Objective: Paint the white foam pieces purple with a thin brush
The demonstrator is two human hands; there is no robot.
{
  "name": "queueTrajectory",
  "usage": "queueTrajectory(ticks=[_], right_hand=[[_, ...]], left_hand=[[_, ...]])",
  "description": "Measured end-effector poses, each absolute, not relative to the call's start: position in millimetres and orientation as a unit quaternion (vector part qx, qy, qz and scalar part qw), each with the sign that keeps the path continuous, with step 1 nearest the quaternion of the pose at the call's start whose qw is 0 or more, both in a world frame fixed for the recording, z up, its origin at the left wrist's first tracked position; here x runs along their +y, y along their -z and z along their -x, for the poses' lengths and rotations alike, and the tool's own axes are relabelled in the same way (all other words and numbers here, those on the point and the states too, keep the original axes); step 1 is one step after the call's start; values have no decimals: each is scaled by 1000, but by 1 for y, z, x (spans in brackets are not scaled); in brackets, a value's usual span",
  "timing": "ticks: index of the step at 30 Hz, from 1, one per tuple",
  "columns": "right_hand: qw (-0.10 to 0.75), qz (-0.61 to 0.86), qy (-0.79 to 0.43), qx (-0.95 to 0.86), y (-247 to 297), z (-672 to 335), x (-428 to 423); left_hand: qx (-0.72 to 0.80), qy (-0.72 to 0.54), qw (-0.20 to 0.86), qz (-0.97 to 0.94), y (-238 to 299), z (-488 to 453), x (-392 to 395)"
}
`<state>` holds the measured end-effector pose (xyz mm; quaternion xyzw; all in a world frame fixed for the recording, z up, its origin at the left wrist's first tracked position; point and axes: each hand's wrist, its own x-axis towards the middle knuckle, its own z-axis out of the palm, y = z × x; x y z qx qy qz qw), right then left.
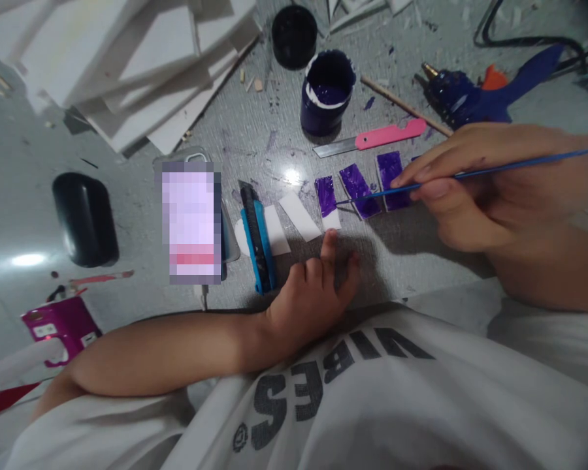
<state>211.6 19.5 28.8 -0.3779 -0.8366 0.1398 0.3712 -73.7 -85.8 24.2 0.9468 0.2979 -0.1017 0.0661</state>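
Observation:
My right hand (475, 189) pinches a thin blue paintbrush (524, 164). Its tip rests on a small white strip (326, 198), purple over most of its face and white at the near end. My left hand (318, 281) has its index fingertip on that white end, with the thumb apart and the other fingers curled. Two more purple-painted strips (359, 190) (390, 179) lie to the right, and part of another is hidden behind my right fingers. On the left are unpainted white strips (300, 215), one partly under a blue-and-black box cutter (257, 238).
An open purple paint jar (318, 121) stands behind the strips, near its black lid (294, 37). A pink cutter (389, 135), wooden stick (402, 103) and blue glue gun (470, 94) lie right. Leftward are a phone (191, 222), black mouse (85, 219) and white boards (147, 59).

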Motion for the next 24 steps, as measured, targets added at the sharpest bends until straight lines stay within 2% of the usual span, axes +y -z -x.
queueTrajectory(ticks=[4, 9, 15, 24], right_hand=[[371, 339, -161, -849, -28, -205, 22], [345, 304, -122, -880, -27, -206, 27], [355, 369, -153, -845, -37, -214, 17], [341, 298, -127, -882, -27, -205, 28]], left_hand=[[298, 98, 51, -948, -24, 75, -86], [304, 98, 73, -945, -23, 74, -87], [296, 90, 53, -949, -24, 74, -86], [310, 109, 104, -939, -25, 72, -87]])
